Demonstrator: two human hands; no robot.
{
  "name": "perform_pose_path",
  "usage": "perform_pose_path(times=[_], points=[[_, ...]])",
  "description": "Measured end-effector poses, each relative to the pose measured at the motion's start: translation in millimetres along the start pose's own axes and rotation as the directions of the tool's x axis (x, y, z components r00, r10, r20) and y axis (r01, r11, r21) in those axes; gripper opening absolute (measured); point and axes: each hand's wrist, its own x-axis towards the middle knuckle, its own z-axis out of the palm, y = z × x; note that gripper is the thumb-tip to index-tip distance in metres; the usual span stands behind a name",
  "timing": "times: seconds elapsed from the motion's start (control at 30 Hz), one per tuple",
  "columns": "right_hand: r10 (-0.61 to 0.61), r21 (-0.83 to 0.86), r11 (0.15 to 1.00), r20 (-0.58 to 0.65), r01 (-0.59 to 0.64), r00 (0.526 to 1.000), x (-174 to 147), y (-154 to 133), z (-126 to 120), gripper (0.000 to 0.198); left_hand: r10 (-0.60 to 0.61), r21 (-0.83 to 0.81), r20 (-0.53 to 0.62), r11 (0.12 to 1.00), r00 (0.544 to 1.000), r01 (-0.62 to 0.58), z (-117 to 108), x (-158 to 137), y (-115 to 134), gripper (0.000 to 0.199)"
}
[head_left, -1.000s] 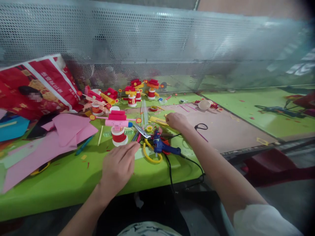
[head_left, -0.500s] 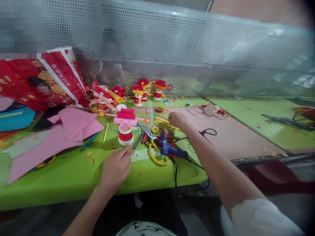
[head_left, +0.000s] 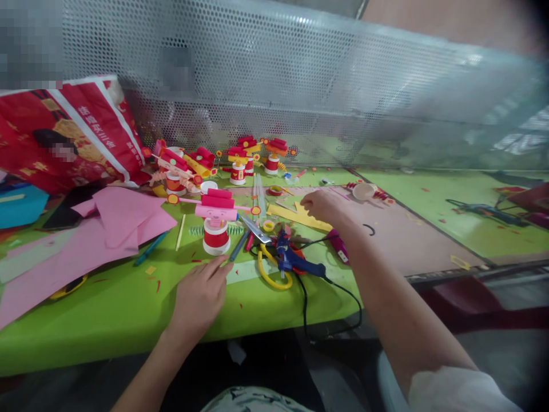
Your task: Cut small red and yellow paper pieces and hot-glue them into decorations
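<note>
My left hand (head_left: pixel 201 294) rests on the green table by its front edge, fingers extended, fingertips beside the lower end of a grey-blue pen (head_left: pixel 239 246). Just beyond stands a paper-cup figure (head_left: pixel 217 236) with a pink face, red rolls on top and green folded-paper arms. My right hand (head_left: pixel 321 207) is closed, fingers curled down over the right part of a yellow paper strip (head_left: pixel 300 217); what it pinches, if anything, is hidden. Between my hands lie yellow-handled scissors (head_left: pixel 262 252), partly open, and a blue glue gun (head_left: pixel 295 258).
Similar cup figures (head_left: pixel 238 171) stand by the perforated metal screen (head_left: pixel 257 74). Pink paper sheets (head_left: pixel 115 220) and a red bag (head_left: pixel 81 134) are on the left. A black cord (head_left: pixel 358 300) loops over the table edge. Another cup with red arms (head_left: pixel 364 191) lies to the right.
My right hand has shifted slightly right, uncovering more of the yellow strip. A purple-pink object near my right forearm has come into view. My left hand has barely moved.
</note>
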Motion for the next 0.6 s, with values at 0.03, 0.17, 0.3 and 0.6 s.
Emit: perform_pose_path(times=[0.03,0.17,0.3,0.6], points=[[-0.031,0.009,0.999,0.041,0.031,0.999,-4,-1,1,0.032,0.003,0.001,0.002,1.0,1.0,-0.003,1,0,0,0.03],[-0.129,0.049,0.991,0.179,0.122,0.975,-16,-11,12,0.033,0.012,-0.001,0.005,1.0,1.0,-0.012,2,-2,-1,0.03],[-0.22,0.1,0.974,0.251,0.201,0.943,-20,-20,19,0.034,0.027,0.007,0.004,1.0,1.0,-0.027,2,-1,-1,0.03],[-0.231,0.121,0.97,0.221,0.209,0.947,-12,-20,19,0.032,0.028,-0.001,-0.002,1.0,1.0,-0.028,3,-2,-1,0.029]])
